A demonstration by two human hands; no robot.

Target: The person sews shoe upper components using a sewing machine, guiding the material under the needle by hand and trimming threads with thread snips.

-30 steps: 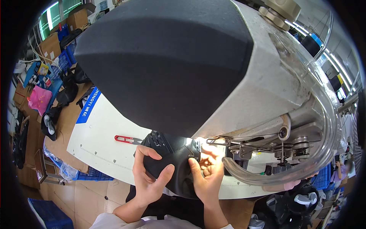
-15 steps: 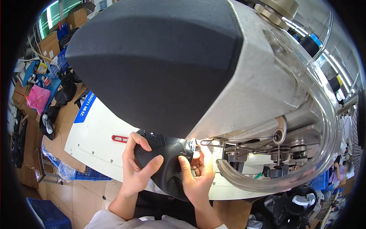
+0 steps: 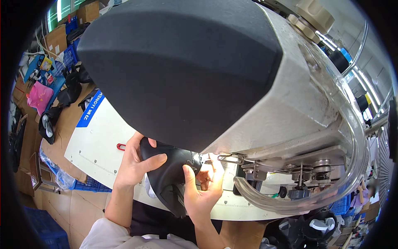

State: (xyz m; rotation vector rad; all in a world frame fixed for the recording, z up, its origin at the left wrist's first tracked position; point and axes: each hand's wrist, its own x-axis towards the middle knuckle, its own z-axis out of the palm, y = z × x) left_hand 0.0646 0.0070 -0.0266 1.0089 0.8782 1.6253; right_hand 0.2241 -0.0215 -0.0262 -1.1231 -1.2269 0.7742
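A black leather shoe upper (image 3: 168, 178) lies bent over the work table, its far edge at the lit needle area of a sewing machine (image 3: 244, 120). My left hand (image 3: 137, 162) grips its left side, thumb on top and the other fingers partly out of sight behind it. On the right side, my right hand (image 3: 204, 184) pinches the edge close to the needle area, thumb on the leather and fingers curled beside it. The dark machine cover (image 3: 178, 70) hangs over both hands and hides the upper's far part.
A white table top (image 3: 95, 143) with a printed scale lies under the work, with a small red metal piece (image 3: 120, 147) beside my left hand. A clear curved tube (image 3: 273, 203) bows around the machine's right side. Blue crates (image 3: 45, 228) and black shoe parts (image 3: 49, 124) stand left.
The upper has turned, its near end swinging left. My left hand has moved left and slightly away with it; my right hand has shifted a little left. The view has shifted slightly too.
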